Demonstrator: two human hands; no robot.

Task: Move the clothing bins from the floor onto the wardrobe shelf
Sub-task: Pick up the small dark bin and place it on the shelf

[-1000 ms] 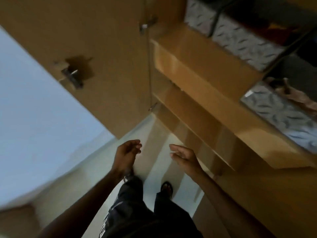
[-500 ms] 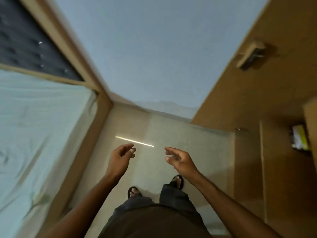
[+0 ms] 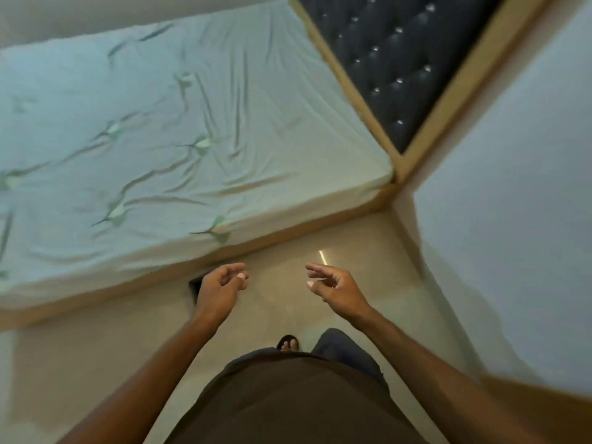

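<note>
Both hands empty, held out at waist height over bare floor (image 3: 128, 347), palms turned toward each other with a gap between them. Left hand (image 3: 221, 288): fingers loosely curled, gripping nothing. Right hand (image 3: 336, 288): fingers half open, thumb up, likewise gripping nothing. Below and between them, one sandalled foot (image 3: 288, 342) pointing ahead. Just behind the left hand, at the foot of the bed frame, a small dark patch (image 3: 194, 288); too little shows to say what it is. Beyond the left hand and running off to the left, the bed (image 3: 160, 139) with a pale, creased sheet, its long edge slanting across the view. Beyond the right hand, a strip of open floor ending at the bed's corner, then the dark tufted headboard (image 3: 400, 68) farther off, and a plain wall (image 3: 512, 203) well to the right. No clothing bin in view anywhere, and no wardrobe shelf either, so neither hand can be called nearer to a bin. Judgement: the hands look posed for a two-handed lift, yet the target lies outside the frame; the next move depends on turning or looking until a bin on the floor comes into sight.
</note>
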